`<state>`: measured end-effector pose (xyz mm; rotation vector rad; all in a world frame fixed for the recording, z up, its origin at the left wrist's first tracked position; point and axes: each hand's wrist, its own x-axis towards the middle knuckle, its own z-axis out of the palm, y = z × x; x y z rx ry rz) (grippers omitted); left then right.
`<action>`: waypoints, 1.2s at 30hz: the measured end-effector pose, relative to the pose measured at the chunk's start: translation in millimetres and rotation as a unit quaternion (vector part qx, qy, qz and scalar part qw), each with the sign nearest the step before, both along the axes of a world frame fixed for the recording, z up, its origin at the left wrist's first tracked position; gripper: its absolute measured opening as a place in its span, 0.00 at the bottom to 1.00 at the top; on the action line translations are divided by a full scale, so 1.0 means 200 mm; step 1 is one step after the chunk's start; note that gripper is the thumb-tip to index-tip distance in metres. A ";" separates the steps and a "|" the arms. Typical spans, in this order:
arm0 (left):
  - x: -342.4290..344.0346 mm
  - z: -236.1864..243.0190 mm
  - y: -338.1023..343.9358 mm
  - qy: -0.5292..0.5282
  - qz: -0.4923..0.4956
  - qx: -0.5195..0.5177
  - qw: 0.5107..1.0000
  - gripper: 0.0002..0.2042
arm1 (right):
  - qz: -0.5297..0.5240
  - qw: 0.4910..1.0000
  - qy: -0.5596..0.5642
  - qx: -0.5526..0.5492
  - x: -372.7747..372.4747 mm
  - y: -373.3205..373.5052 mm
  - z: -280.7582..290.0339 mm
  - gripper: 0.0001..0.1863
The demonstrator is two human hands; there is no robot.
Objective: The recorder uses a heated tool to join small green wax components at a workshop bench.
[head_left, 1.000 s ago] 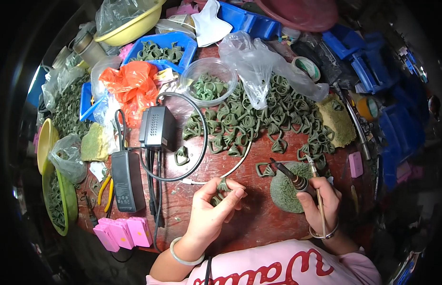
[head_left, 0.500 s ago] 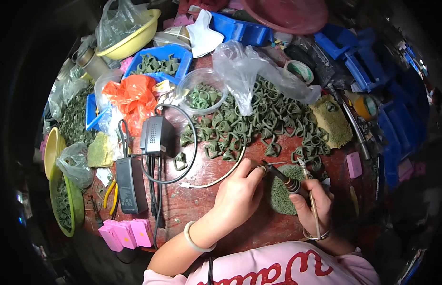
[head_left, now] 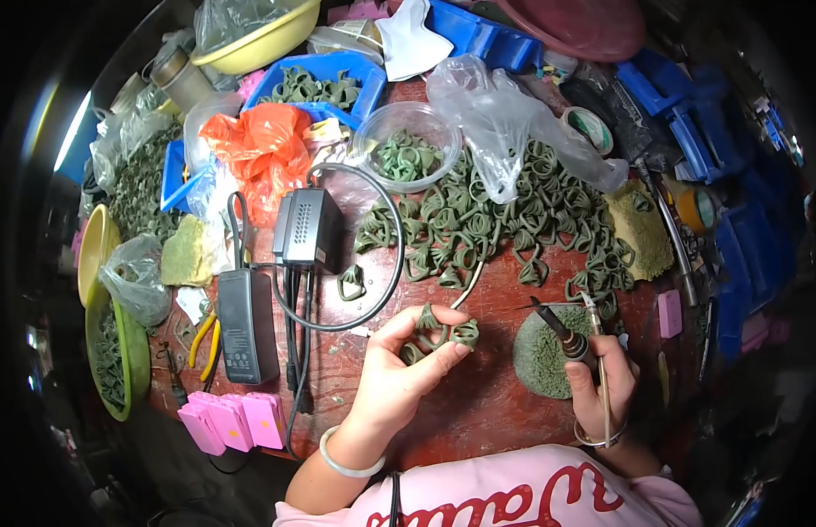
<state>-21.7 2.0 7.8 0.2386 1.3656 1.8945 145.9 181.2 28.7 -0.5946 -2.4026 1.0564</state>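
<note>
My left hand (head_left: 388,379) is closed around a few dark green rings, which look like wax. One ring (head_left: 465,333) sits between thumb and forefinger, and others show behind the fingers. In my right hand (head_left: 603,391) are two tools: a black pen-shaped hot iron (head_left: 555,325) with a thin tip pointing up and left, and a slim metal-ended rod (head_left: 603,373). Beneath the iron lies a rounded green pad (head_left: 535,362) with a grainy surface. Beyond both hands spreads a heap of similar green rings (head_left: 513,220); a single ring (head_left: 351,283) lies apart, left of it.
A black control box (head_left: 304,227) and power adapter (head_left: 247,329) with looping cables stand left. Near them are yellow-handled pliers (head_left: 204,347) and pink blocks (head_left: 232,422). Behind are a clear tub (head_left: 406,114), plastic bag (head_left: 504,114) and blue tray (head_left: 373,83). A yellow sponge (head_left: 640,233) lies right.
My left hand has moved left, away from the iron's tip, and the rings in it now show. My right hand keeps both tools. The whole view has shifted slightly.
</note>
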 end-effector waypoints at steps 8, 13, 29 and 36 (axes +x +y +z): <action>-0.01 0.00 -0.01 -0.084 -0.014 0.015 0.996 0.14 | -0.021 0.999 -0.028 0.016 0.00 0.00 -0.01 0.17; 0.00 0.00 0.00 -0.074 -0.012 0.018 0.997 0.15 | 0.100 0.992 -0.011 0.070 -0.02 0.03 0.03 0.17; 0.01 0.00 0.00 -0.054 -0.025 0.029 0.998 0.14 | 0.099 0.992 -0.024 0.077 -0.03 0.01 0.02 0.19; 0.01 0.00 0.00 -0.065 -0.024 0.035 0.997 0.14 | 0.099 0.992 -0.022 0.080 -0.03 0.01 0.01 0.20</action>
